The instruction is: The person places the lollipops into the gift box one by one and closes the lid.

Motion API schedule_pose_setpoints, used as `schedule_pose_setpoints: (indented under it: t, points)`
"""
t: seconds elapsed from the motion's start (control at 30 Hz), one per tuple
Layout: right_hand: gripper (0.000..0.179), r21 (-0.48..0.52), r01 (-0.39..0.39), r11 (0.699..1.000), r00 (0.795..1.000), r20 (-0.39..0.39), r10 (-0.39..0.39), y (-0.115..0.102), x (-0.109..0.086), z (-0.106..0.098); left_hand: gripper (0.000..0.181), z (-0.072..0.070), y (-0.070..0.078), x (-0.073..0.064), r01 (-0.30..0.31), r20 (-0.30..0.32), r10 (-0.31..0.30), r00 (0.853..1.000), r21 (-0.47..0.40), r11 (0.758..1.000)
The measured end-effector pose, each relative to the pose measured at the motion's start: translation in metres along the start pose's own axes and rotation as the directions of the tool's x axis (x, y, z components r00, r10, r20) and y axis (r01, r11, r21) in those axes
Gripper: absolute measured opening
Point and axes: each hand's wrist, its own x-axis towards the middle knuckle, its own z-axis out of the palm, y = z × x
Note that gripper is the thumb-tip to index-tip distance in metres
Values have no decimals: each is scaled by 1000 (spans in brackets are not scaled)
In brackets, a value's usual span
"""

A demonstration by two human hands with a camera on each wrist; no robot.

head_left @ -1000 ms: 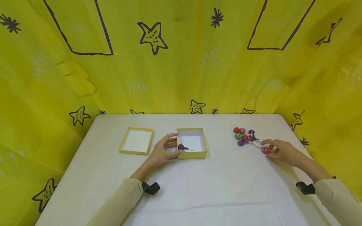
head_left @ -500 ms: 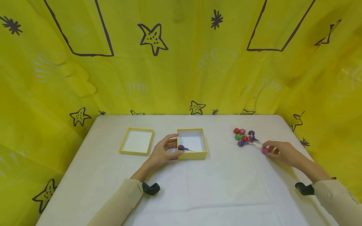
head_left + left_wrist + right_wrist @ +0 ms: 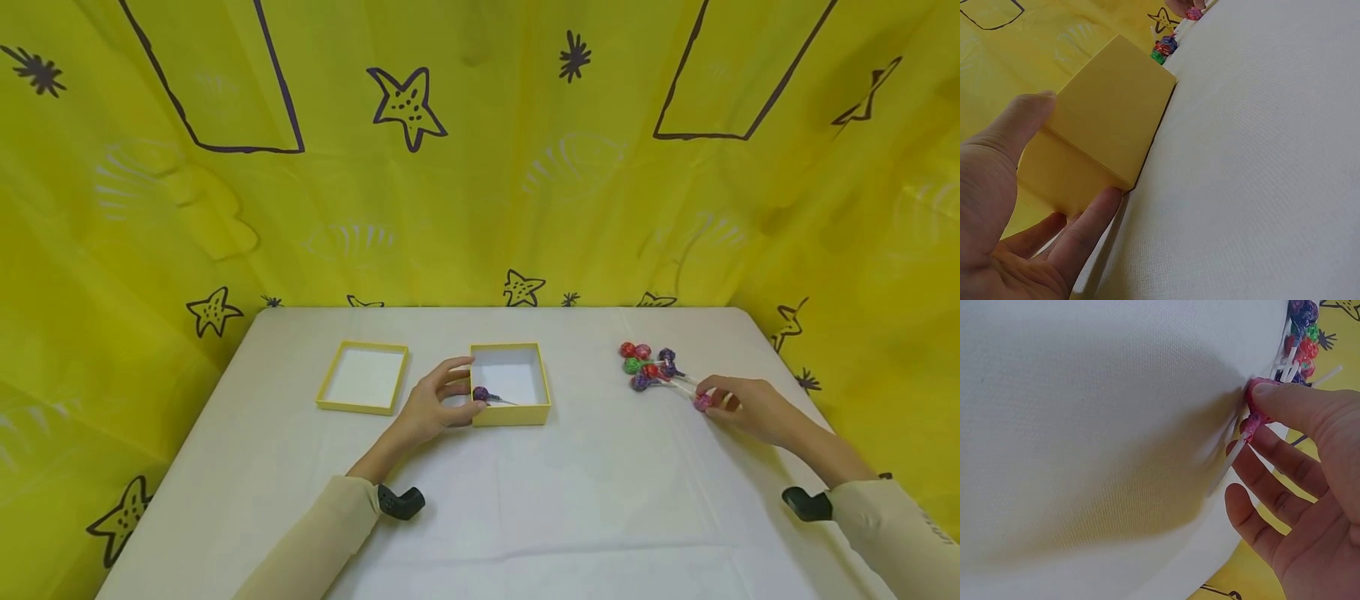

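Note:
My left hand [image 3: 431, 408] grips the left side of a yellow box [image 3: 513, 416] with a white inside, standing uncovered on the table. In the left wrist view the thumb lies at the box's upper edge and the fingers reach along its side wall. A purple-wrapped lollipop [image 3: 482, 392] lies inside, near the front left corner. Over on the right, my right hand [image 3: 757, 407] pinches a pink lollipop [image 3: 1257, 415] by its wrapped head, its white stick pointing back beneath the fingers. Several more lollipops [image 3: 632, 366], red, green and purple, lie bunched just left of that hand.
A shallow yellow-rimmed lid [image 3: 354, 407] lies inside-up left of the box. A white cloth covers the table [image 3: 570, 500]. Yellow patterned curtain [image 3: 480, 183] hangs behind the table and along both sides.
The right hand's raised fingers have come down and pinched the pink lollipop, which has hardly moved. The left hand stays at the box.

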Motion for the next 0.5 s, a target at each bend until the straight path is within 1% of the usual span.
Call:
schedule_pose_setpoints:
  t: [0.07, 0.27, 0.5]
  points:
    - [25, -1, 2, 1000, 1000, -5, -2, 0, 0, 0, 77, 0, 0, 0, -1, 2, 1, 1000, -1, 1000]
    - [26, -13, 48, 999, 998, -37, -49, 0, 0, 0, 78, 0, 0, -1, -2, 9, 2, 1000, -19, 1000]
    - [27, 1, 23, 1000, 1000, -8, -23, -3, 1, -1, 78, 0, -1, 0, 0, 11, 1, 1000, -17, 1000]
